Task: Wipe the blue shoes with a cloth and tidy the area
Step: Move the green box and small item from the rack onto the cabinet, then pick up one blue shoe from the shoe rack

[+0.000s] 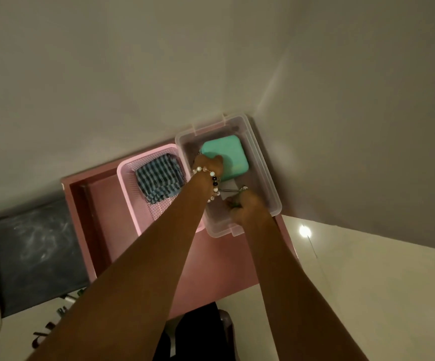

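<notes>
Pink shelf top, striped blue-and-white cloth folded in pink basket

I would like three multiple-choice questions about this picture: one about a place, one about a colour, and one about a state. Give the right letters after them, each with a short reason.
1. Where does the teal case lie?
A. in the clear plastic box
B. in the pink basket
C. on the floor

2. What colours has the striped cloth?
A. red and yellow
B. blue and white
C. plain green

3. What is the left hand doing?
A. hanging idle
B. lifting the basket
C. reaching into the clear box beside the teal case

Answers:
1 A: the clear walls surround the case.
2 B: blue and white stripes show inside the basket.
3 C: the hand with the bead bracelet lies inside the box at the case's edge.
</notes>
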Tool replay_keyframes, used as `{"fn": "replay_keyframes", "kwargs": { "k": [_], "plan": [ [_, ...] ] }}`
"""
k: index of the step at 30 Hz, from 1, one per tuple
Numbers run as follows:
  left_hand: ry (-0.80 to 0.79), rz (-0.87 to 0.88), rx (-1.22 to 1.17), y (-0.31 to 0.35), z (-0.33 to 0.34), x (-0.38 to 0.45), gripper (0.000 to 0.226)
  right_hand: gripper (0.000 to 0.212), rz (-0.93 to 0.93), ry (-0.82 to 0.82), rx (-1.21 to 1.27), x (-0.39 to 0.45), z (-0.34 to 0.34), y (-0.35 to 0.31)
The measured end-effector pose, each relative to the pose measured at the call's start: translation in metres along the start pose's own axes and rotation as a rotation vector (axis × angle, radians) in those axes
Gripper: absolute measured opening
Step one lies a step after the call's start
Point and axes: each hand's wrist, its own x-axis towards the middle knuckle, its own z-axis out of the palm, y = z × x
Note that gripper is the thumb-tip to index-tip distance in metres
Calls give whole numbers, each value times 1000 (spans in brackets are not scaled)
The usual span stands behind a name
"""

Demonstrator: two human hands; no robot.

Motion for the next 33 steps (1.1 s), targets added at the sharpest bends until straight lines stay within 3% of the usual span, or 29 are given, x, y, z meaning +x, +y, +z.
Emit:
{"fn": "replay_keyframes", "kwargs": {
  "k": [5, 8, 11, 13, 15, 18, 24, 29, 33],
  "plan": [
    [25, -17, -41, 4, -15, -16, 39, 30, -2, -49, 23, -40, -11, -8],
    [-4, 67, -25, -2, -32, -37, 42, 26, -54, -59, 13, -69, -20, -8],
    [-118, 116, -258, -9, -50, -64, 39, 36, -121, -101, 107, -95, -32, 4],
    [-183, 104, -439, -21, -75, -88, 44, 27, -167, -89, 220, -114, -38, 20],
    [-156, 78, -430, -42, -104, -105, 43, 18, -203, -103, 295, -131, -41, 39],
    [-84, 32, -401, -85, -151, -121, 34, 26, -222, -111, 315, -149, -41, 77],
    [-28, 65, -267, -176, -265, -154, 24, 32, -285, -103, -1, -207, 5, 171],
    [134, 116, -243, -251, -371, -174, 18, 27, -364, -124, -251, -253, 68, 257],
    [276, 59, -291, -309, -438, -170, 19, 19, -456, -225, -602, -257, 120, 319]
  ]
}}
